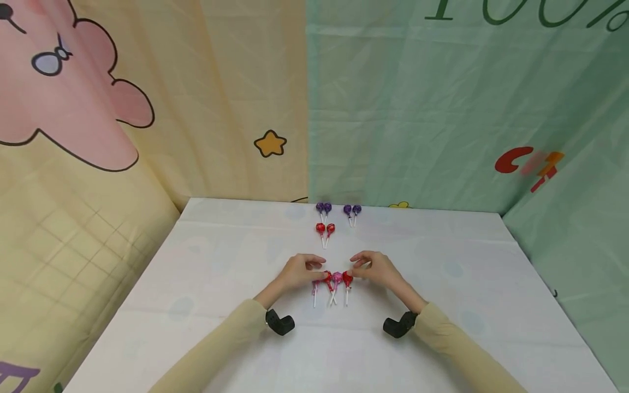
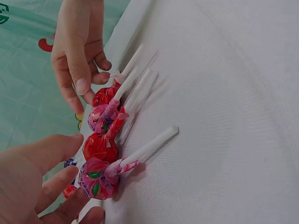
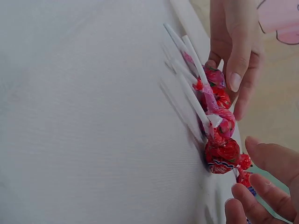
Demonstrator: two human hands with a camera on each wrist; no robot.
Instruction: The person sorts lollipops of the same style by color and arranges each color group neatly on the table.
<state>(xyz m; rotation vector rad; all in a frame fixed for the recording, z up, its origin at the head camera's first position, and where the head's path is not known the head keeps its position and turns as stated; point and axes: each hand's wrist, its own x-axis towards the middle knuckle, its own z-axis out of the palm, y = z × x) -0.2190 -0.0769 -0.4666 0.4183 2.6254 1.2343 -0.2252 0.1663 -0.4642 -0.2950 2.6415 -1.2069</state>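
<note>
A row of lollipops with red and pink wrappers lies on the white table, heads away from me and white sticks toward me. My left hand (image 1: pixel 301 271) is at the row's left end, thumb and fingers loosely bent just behind the end pink lollipop (image 2: pixel 98 179). Beside that one is a red lollipop (image 2: pixel 100 148), then another pink lollipop (image 1: pixel 337 277), its stick crossing the red one's. At the right end, my right hand (image 1: pixel 377 269) hovers with parted fingers close to the last red lollipop (image 3: pixel 223 153). Neither hand grips anything.
Farther back on the table (image 1: pixel 245 234) lie two red lollipops (image 1: pixel 321 228) side by side. Behind them is a pair of purple lollipops (image 1: pixel 320 207), with a second purple pair (image 1: pixel 356 209) to the right. Printed curtains (image 1: pixel 236 98) hang beyond the back edge.
</note>
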